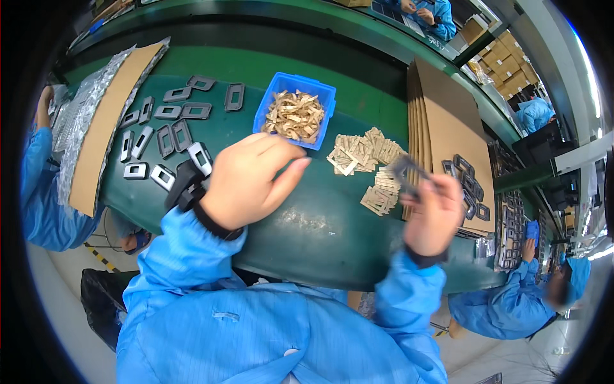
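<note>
My right hand (436, 214) is raised at the right of the table, its fingers closed on a dark rectangular frame (404, 168) that is smeared by motion. My left hand (252, 179) reaches over the near rim of a blue plastic bin (326, 96). Its thumb stands apart from the index finger, and no object shows in it; the other fingers are partly hidden. Small tan strips (294, 115) fill the bin. Between the bin and my right hand lie piles of flat tan strips (364, 152).
Several dark frames (196, 111) lie scattered at the left, beside a cardboard sheet with bubble wrap (115, 121). Stacked cardboard (451, 121) at the right carries more frames (470, 182). People in blue work clothes (505, 301) sit on both sides and across.
</note>
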The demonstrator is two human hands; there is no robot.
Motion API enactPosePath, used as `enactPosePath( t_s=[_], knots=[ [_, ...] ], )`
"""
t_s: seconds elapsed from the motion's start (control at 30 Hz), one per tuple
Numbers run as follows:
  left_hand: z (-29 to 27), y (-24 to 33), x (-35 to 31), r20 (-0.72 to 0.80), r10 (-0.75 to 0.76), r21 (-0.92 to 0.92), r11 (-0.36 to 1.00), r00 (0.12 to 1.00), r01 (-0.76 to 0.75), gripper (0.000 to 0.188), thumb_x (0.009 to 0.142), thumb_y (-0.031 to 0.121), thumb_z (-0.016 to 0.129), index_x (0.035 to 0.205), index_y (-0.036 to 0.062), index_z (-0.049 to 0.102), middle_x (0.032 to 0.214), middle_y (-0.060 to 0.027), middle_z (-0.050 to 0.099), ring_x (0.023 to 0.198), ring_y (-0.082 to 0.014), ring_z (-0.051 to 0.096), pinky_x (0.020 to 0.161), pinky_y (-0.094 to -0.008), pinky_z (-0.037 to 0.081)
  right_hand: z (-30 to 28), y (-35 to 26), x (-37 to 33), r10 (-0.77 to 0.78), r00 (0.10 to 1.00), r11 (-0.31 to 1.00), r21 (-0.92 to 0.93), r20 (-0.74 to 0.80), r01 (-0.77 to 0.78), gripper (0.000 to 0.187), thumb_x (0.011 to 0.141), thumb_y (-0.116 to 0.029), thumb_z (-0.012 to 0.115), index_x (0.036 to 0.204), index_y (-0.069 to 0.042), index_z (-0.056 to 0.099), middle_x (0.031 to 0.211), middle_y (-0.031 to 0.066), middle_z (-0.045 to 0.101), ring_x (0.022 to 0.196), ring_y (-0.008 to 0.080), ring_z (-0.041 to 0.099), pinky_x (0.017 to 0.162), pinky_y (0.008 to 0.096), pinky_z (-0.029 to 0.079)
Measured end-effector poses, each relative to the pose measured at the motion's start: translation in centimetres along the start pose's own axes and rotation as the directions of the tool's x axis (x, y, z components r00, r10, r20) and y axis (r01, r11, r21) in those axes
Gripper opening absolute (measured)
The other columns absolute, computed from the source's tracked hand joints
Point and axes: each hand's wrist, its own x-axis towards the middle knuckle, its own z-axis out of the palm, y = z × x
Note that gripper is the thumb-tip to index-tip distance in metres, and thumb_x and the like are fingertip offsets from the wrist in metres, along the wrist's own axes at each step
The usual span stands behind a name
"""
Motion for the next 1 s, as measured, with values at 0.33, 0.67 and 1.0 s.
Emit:
enactPosePath(
  t_s=[0.33,0.67,1.0],
  knots=[
    [-9.1,-4.9,-12.4,-0.049,-0.425,0.484,0.781,0.904,0.394,0.021,0.081,0.005,0.07,0.101,0.0014,0.067,0.108,-0.0141,0.067,0.104,-0.0339,0.061,0.089,-0.0407,0.05,-30.9,-0.4,10.1,-0.04,0.92,0.769,-0.6,-0.39,-0.221,0.016,0.09,-0.015,0.073,0.101,-0.005,0.068,0.084,0.0,0.066,0.074,0.0064,0.059,0.06,0.0183,0.045],
    [-5.8,-3.4,-13.8,0.032,-0.31,0.33,0.901,0.95,0.282,0.029,0.074,0.012,0.08,0.097,0.0007,0.069,0.098,-0.0095,0.067,0.094,-0.0315,0.06,0.082,-0.0391,0.051,-21.0,-1.7,9.2,-0.347,0.909,0.502,-0.865,-0.231,-0.029,0.022,0.092,-0.016,0.071,0.107,-0.001,0.069,0.088,0.0007,0.064,0.08,0.0093,0.058,0.073,0.0242,0.048],
    [2.0,1.8,-9.2,0.428,-0.015,0.033,0.999,0.904,0.001,0.029,0.08,0.032,0.073,0.084,0.0061,0.06,0.085,-0.0098,0.059,0.084,-0.0305,0.06,0.075,-0.0395,0.05,3.0,1.1,2.4,0.154,0.825,0.589,-0.721,0.544,0.365,0.027,0.078,-0.014,0.078,0.101,-0.003,0.069,0.094,0.013,0.068,0.079,0.0232,0.065,0.069,0.0339,0.052]
  ],
)
